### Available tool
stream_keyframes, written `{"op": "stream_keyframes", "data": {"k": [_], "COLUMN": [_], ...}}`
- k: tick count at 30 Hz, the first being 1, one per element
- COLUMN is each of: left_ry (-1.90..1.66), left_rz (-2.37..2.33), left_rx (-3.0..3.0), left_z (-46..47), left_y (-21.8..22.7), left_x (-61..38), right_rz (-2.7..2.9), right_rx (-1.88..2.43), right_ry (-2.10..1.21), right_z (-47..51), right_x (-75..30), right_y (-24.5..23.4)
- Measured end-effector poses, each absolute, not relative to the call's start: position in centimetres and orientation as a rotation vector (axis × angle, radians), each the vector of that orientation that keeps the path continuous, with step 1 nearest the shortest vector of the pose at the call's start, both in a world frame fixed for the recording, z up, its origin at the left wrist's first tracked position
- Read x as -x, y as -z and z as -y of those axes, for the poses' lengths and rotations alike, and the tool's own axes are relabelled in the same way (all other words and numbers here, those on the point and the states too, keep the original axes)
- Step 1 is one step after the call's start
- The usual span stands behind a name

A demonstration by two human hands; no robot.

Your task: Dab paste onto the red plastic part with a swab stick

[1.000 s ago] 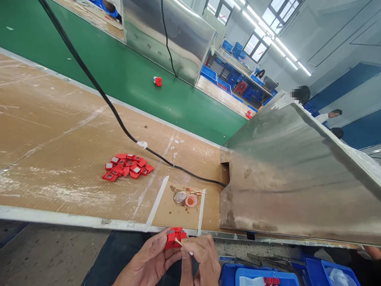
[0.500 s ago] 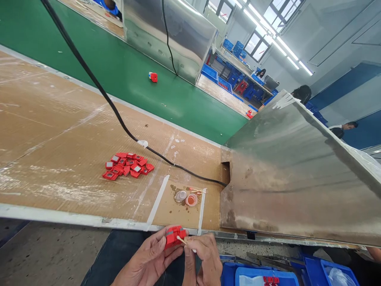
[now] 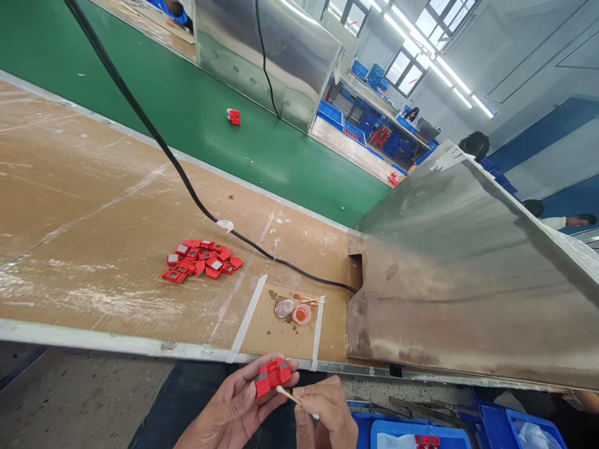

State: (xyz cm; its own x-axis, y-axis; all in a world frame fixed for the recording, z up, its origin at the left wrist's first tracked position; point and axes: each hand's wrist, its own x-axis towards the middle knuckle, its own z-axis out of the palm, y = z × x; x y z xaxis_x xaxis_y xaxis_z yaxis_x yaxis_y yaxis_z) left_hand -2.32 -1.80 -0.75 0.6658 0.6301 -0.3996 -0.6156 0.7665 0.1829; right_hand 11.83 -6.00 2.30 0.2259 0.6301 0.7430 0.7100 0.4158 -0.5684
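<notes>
Red plastic part [image 3: 272, 376] sitting in the left hand [image 3: 234, 408], pinched between thumb and fingertips, just below the table's metal edge [image 3: 116, 344]. Right hand [image 3: 327, 416] closed on a thin cotton swab [image 3: 292, 397], tip right beside the part, maybe touching, hard to tell. Up on the cardboard table: one pile of red parts [image 3: 201, 260], too jumbled to count, and two small round cups [image 3: 293, 310] side by side, one clear, one orange. One lone red piece [image 3: 233, 116] out on the green belt [image 3: 187, 106]. One black cable [image 3: 187, 187] running across.
</notes>
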Motion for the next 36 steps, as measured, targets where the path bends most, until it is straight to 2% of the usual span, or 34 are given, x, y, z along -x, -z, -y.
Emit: {"op": "stream_keyframes", "data": {"k": [27, 36], "left_ry": [-0.716, -0.71], "left_rz": [-0.574, -0.552], "left_rx": [-0.138, -0.133], "left_z": [1.8, 2.0], "left_y": [-0.2, 1.2], "left_x": [1.7, 1.7], "right_rz": [1.468, 1.483], "right_rx": [1.304, 1.296], "right_ry": [0.148, 0.162], "right_z": [4.7, 4.3], "right_x": [-10.8, -10.6], "right_y": [-2.9, -3.0]}}
